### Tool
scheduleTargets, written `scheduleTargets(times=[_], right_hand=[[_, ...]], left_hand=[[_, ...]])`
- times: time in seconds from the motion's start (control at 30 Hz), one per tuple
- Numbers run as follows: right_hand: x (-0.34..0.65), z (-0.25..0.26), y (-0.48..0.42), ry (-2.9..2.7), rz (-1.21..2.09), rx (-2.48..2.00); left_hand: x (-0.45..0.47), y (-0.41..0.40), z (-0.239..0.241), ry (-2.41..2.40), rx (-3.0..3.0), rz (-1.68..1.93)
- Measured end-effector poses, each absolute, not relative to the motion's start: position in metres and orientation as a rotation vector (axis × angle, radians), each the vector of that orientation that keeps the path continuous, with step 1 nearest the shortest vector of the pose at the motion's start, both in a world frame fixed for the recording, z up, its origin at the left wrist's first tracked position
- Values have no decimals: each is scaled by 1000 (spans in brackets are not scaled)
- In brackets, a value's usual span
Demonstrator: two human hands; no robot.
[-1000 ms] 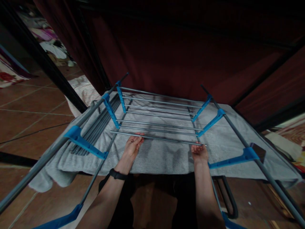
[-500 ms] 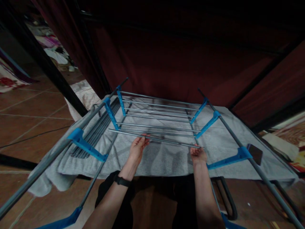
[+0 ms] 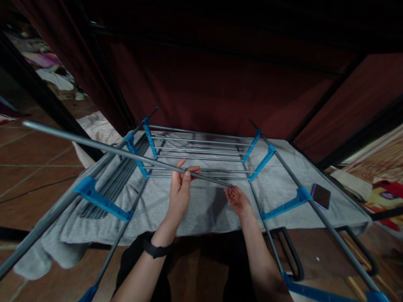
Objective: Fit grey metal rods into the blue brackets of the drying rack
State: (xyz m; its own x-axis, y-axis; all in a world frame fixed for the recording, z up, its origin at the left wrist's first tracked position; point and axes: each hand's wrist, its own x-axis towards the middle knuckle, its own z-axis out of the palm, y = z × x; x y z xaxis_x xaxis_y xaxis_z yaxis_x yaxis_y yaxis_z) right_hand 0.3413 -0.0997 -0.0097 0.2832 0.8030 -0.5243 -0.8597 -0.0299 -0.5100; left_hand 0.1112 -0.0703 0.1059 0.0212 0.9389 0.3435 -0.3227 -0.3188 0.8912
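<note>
A thin grey metal rod (image 3: 103, 146) slants across the view, its near end raised at the left and its other end low on the right. My left hand (image 3: 181, 182) pinches it between thumb and fingers, some fingertips reaching past it. At the rod's right end, the curled fingers of my right hand (image 3: 237, 199) grip the tip. Both hands are inside a rack frame of grey tubes with blue plastic brackets (image 3: 102, 199). Beyond them, several crossbars (image 3: 201, 159) span the far brackets.
A grey cloth (image 3: 201, 209) covers the low surface under the frame. More loose rods (image 3: 116, 184) lie on it at the left. A phone (image 3: 320, 196) rests at the right. Dark red curtain (image 3: 204, 92) hangs behind; clothes (image 3: 53, 77) are heaped at the far left.
The rod has gone from lying across the frame to sticking out left and upward, above the left tube. My right hand has moved left, nearer my left hand. The view has shifted right.
</note>
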Motion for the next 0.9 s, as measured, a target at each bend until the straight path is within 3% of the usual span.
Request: scheduleTargets(times=[0.43,0.67,0.9], right_hand=[[304,-5,-107,-137,1691,-906],[309,-1,-105,-66,1479,-921],[319,-4,-101,16,1353,-998]], left_hand=[[104,-84,152,727,1576,1726],[82,-69,167,812,1782,1741],[78,-59,150,857,1978,1607]])
